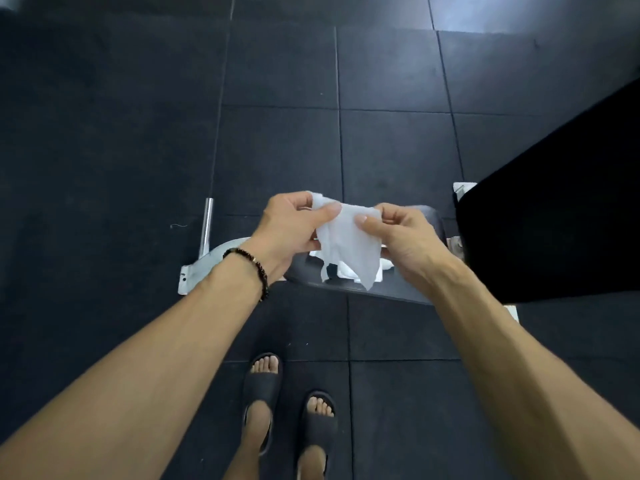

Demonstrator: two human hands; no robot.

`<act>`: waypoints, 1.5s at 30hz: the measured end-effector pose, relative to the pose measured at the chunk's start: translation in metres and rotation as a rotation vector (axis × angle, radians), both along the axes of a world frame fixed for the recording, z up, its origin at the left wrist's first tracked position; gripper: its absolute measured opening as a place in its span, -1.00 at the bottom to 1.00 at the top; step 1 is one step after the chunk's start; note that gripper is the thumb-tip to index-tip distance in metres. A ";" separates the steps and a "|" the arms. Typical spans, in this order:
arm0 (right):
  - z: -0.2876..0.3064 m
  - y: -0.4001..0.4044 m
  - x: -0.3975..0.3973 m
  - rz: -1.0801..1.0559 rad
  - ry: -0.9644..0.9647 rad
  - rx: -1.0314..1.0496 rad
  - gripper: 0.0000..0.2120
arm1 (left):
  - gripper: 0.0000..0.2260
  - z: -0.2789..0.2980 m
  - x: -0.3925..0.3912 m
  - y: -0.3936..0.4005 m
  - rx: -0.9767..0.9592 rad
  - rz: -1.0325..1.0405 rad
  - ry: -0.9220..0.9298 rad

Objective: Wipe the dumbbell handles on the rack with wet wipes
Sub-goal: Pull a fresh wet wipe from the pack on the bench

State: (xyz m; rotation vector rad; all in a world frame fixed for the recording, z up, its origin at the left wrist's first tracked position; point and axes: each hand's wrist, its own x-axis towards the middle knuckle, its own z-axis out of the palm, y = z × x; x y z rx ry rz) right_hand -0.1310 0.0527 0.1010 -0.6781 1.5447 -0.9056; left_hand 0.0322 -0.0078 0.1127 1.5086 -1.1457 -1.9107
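I hold one white wet wipe (349, 247) in front of me with both hands, above the dark floor. My left hand (291, 230) pinches its upper left edge between thumb and fingers; a dark bead bracelet circles that wrist. My right hand (405, 237) pinches the upper right edge. The wipe hangs down crumpled between them. Below the hands, partly hidden, more white wipes (346, 271) lie on a dark padded surface (391, 289). No dumbbells or rack show in this view.
Dark rubber floor tiles (277, 150) spread all around. A grey metal bracket with a chrome post (206, 230) lies on the floor at left. A large black block (554, 220) fills the right. My feet in dark slides (291, 410) stand below.
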 end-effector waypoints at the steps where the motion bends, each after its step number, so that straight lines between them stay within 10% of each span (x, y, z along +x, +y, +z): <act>1: -0.001 -0.001 0.009 -0.030 -0.025 -0.013 -0.73 | -0.86 -0.001 0.013 0.004 0.017 0.023 0.001; 10: 0.035 -0.008 0.124 0.206 0.186 -0.143 -0.63 | -0.73 0.024 0.133 0.045 -0.082 0.421 -0.306; 13: 0.057 -0.011 0.171 0.449 0.289 -0.125 -0.69 | -0.84 0.043 0.185 0.060 -0.153 0.332 -0.303; 17: 0.080 -0.017 0.240 0.825 0.537 -0.211 -0.65 | -0.53 0.063 0.252 0.089 -0.231 0.085 -0.588; 20: 0.086 -0.019 0.296 1.008 0.596 -0.228 -0.73 | -0.81 0.074 0.303 0.114 -0.285 0.199 -0.739; 26: 0.102 0.000 0.422 1.179 0.497 -0.265 -0.88 | -0.77 0.078 0.427 0.177 -0.117 0.503 -0.569; 31: 0.093 0.040 0.550 1.181 0.336 -0.229 -0.81 | -0.77 0.079 0.531 0.238 -0.012 0.743 -0.059; 38: 0.116 0.110 0.726 1.263 0.239 -0.162 -0.87 | -0.84 0.092 0.688 0.323 0.015 0.972 -0.125; 45: 0.131 0.170 0.888 1.277 -0.189 0.076 -0.74 | -0.76 0.107 0.831 0.406 -0.040 1.265 0.232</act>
